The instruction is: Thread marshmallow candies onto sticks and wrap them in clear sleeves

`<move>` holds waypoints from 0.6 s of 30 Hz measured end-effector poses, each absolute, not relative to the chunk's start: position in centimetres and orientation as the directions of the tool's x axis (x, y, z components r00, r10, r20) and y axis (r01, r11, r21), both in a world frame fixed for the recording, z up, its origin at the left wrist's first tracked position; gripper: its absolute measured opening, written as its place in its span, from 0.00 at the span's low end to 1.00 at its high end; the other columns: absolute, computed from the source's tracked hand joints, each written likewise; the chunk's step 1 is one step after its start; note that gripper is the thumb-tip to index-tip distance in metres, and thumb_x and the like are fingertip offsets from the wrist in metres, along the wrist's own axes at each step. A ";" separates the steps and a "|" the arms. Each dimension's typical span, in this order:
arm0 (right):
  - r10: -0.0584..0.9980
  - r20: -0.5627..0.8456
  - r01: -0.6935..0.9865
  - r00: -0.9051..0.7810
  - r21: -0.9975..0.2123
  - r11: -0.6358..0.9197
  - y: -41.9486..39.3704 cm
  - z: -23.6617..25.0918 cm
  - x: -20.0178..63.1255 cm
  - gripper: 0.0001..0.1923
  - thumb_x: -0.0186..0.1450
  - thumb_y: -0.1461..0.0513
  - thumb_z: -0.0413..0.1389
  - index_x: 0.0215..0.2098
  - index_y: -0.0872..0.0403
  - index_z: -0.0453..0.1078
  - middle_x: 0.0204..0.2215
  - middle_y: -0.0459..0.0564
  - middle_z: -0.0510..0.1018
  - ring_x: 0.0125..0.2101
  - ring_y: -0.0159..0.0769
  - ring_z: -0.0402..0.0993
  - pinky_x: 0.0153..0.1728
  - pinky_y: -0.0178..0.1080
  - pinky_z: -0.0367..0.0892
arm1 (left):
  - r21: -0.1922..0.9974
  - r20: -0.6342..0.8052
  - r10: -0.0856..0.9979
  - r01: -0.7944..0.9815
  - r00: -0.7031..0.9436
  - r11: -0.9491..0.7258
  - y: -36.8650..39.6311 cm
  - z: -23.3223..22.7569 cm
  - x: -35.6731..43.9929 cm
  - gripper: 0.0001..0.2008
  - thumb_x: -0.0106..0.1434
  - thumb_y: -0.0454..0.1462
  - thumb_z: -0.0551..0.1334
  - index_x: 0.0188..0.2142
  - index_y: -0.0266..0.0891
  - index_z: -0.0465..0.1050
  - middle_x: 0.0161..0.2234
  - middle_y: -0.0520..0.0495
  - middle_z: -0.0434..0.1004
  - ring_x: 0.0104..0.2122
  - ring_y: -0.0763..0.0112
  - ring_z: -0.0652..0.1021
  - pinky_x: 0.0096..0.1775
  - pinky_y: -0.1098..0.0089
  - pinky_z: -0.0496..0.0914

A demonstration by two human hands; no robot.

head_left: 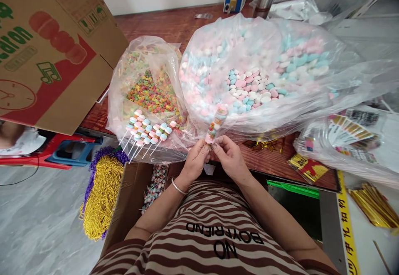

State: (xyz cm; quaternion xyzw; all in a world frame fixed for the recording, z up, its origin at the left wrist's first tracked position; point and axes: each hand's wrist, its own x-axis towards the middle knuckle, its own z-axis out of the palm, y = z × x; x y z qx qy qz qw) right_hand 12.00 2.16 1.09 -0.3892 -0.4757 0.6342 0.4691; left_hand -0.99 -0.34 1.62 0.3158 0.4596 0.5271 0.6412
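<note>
You have both hands closed around the bottom end of a slim candy skewer wrapped in clear film [215, 126], stacked with pink, white and multicoloured sweets. It stands nearly upright, tilted a little to the right, just over the near edge of the reddish-brown wooden tabletop [174, 25]. Your left hand [195, 158] pinches it from the left, your right hand [229, 156] from the right, with the fingertips of both meeting at its base. The fingers are curled tight, and I cannot quite tell whether they pinch the stick itself or the gathered wrapper.

Expect the skewer to be very light and top-heavy, with its stick thin and probably easy to snap. The film looks slick, so grip low, where the wrapper gathers, rather than on the sweets, which may crack or slide.

Behind it, the large clear plastic bag of pink, blue and white disc candies [262, 75] fills the middle of the tabletop. The smaller clear bag of multicoloured ring candies [149, 88] sits to its left. A row of finished pastel candy skewers on white sticks [146, 131] lies on that bag's lower folds at the near edge. Gold twist ties [374, 204] lie at the right.
</note>
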 end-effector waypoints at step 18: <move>0.960 -0.115 -0.185 -0.255 -0.969 -0.165 2.3 1.9 12.3 0.21 0.65 0.47 0.61 0.49 0.49 0.73 0.30 0.44 0.78 0.28 0.33 0.71 0.30 0.37 0.70 | 0.652 -0.310 0.933 -0.674 0.183 0.348 0.2 2.3 -1.0 0.20 0.57 0.44 0.70 0.27 0.39 0.58 0.21 0.59 0.52 0.18 0.84 0.54 0.19 0.79 0.47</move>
